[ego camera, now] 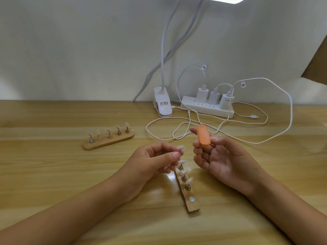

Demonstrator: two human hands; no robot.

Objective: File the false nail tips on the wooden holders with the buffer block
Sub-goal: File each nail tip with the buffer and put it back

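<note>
a pale oblong wooden holder (108,140) lies on the light wood-grain table (53,174) at centre left of the frame. five clear false nail tips stand on it in a row on small metal pegs.

right of it, just left of the frame's centre, the left hand (154,160) is raised above the table. its thumb and curled fingers pinch a single clear nail tip (181,148), which sticks out to the right past the thumbnail. the peg under that tip is mostly hidden by the fingers.

above the hand in the frame, a white clip-on lamp (162,103) sits at the table's back edge, its neck rising out of the top of the frame.

a second wooden holder (187,197) runs from beneath the left fingers down to lower centre. it carries three pegs with tips, and a bare round silver disc (191,199) sits near its lower end.

just right of the pinched tip and apart from it is an orange rounded buffer block (203,135). the right hand (221,156) holds it upright, palm turned up, with the thumb against one side and the fingertips against the other.

above, a white power strip (207,107) with three plugged chargers lies by the wall. white cables (265,138) loop from it across the table towards the right, and a brown cardboard edge (316,59) shows at upper right.
</note>
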